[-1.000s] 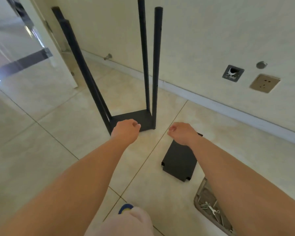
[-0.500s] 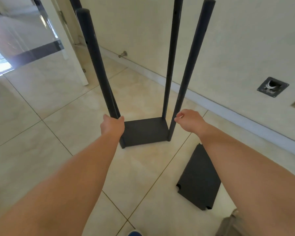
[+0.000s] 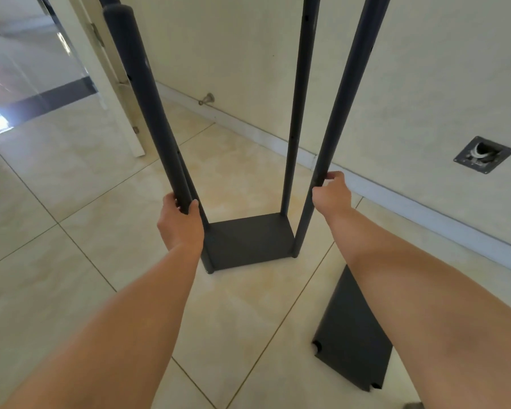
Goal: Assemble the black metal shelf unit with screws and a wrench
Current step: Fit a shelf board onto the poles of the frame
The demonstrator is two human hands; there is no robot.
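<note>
Four black posts rise from the bottom shelf panel [image 3: 248,242] in the head view, the only view there is; the panel sits flat on the tiled floor [image 3: 71,231], close to the wall [image 3: 425,84]. The left hand [image 3: 181,221] is wrapped round the near left post [image 3: 148,107] low down, thumb on one side and fingers on the other; the right hand [image 3: 331,191] grasps the near right post [image 3: 341,107] at about the same height, fingers curled round its far side. Another post [image 3: 297,113] stands behind, with small holes showing along its length; the fourth is mostly hidden behind the near left one. A loose shelf panel [image 3: 351,349] lies on the floor beside the frame, under the right forearm, not yet fitted; no screws or wrench can be made out.

Risk, as a judgement: the posts lean apart toward their tops, so the joints at the base may be only loosely fixed; lifting or tipping the frame by two posts could rack it or strain those joints; the far posts are near the wall and could knock it; the loose panel lies where a foot could catch it.
</note>
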